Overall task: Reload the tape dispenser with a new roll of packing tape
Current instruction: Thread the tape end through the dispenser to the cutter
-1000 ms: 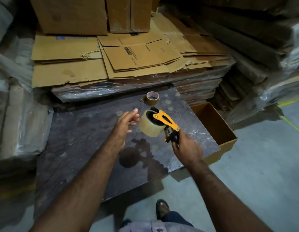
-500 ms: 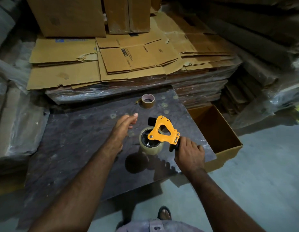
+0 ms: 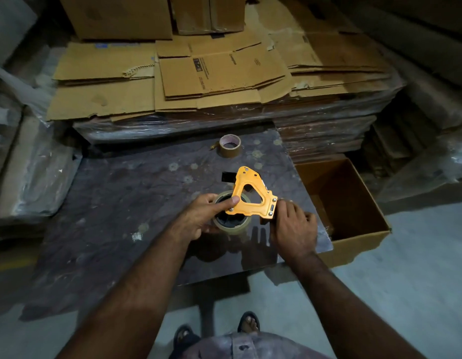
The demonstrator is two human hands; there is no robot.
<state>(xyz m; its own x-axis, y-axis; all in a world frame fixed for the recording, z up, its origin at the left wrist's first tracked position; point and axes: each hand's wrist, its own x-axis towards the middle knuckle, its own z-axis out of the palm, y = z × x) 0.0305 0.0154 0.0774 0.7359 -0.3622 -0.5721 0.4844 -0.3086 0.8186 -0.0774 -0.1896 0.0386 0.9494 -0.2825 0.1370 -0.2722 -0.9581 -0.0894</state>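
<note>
An orange tape dispenser (image 3: 253, 196) lies flat over a roll of clear packing tape (image 3: 235, 225) that sits on its black hub, just above the dark table (image 3: 116, 203). My left hand (image 3: 201, 217) grips the roll from the left, thumb pressed on the orange frame. My right hand (image 3: 293, 226) is closed around the dispenser's handle at its right end, hiding the handle. A nearly used-up brown tape roll (image 3: 230, 145) stands apart at the table's far edge.
An open, empty cardboard box (image 3: 348, 200) sits on the floor against the table's right side. Flattened cartons wrapped in plastic (image 3: 211, 81) are stacked behind the table. Wrapped bundles (image 3: 30, 172) lie at left. My feet (image 3: 246, 323) stand on the grey floor below.
The dispenser has been turned flat with the roll underneath. My left hand, open and apart before, has closed onto the roll. My right hand stays on the handle.
</note>
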